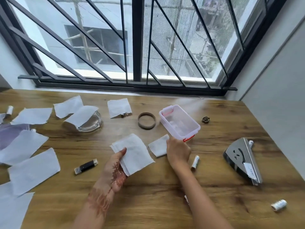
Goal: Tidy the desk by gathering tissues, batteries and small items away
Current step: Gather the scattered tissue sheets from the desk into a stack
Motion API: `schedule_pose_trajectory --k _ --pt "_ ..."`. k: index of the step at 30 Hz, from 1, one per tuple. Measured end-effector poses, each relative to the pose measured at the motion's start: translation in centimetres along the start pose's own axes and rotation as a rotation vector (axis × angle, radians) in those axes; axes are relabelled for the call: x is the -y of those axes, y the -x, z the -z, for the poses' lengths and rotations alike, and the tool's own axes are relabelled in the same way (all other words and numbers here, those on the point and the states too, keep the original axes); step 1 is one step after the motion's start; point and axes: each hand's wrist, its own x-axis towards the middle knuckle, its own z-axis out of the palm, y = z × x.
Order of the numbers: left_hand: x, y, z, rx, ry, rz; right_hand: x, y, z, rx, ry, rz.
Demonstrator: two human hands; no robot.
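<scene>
By the barred window, tissues are littering the wooden desk (mostly leftward); the left hand is pinching a tissue stack, the right hand is gripping another tissue.

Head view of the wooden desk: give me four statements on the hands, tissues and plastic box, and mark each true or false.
1. The left hand holds a stack of white tissues. True.
2. The clear plastic box with red clips has its lid on. False: it is open on top, no lid on it.
3. The right hand touches the small white tissue beside the box. True.
4. The brown ring lies inside the box. False: it lies on the desk, left of it.
</scene>
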Motion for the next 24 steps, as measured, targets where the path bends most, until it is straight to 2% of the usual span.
schedule_pose_trajectory --k 4,10,13,17,21,24 --pt "-0.4 0.1 0.5 0.030 -0.010 0.005 0.2 0.2 0.1 -0.102 -0.135 -0.017" --pt "-0.8 -0.2 1.1 0.043 0.017 0.029 1.4 2.1 1.6 -0.508 -0.451 0.044" --pt "-1.0 -0.2 1.2 0.068 0.030 0.032 2.9 2.7 3.1 -0.629 -0.660 0.093" --pt "-1.4 -0.5 1.4 0.084 0.041 0.056 4.9 3.7 4.1 -0.722 -0.782 0.364" --pt "-2.3 -0.5 1.3 0.204 0.080 0.072 6.4 5.4 2.1 -0.613 -0.680 0.768" --pt "-3.4 -0.5 1.5 0.238 0.132 0.077 6.7 6.0 0.1 -0.568 -0.583 0.950"
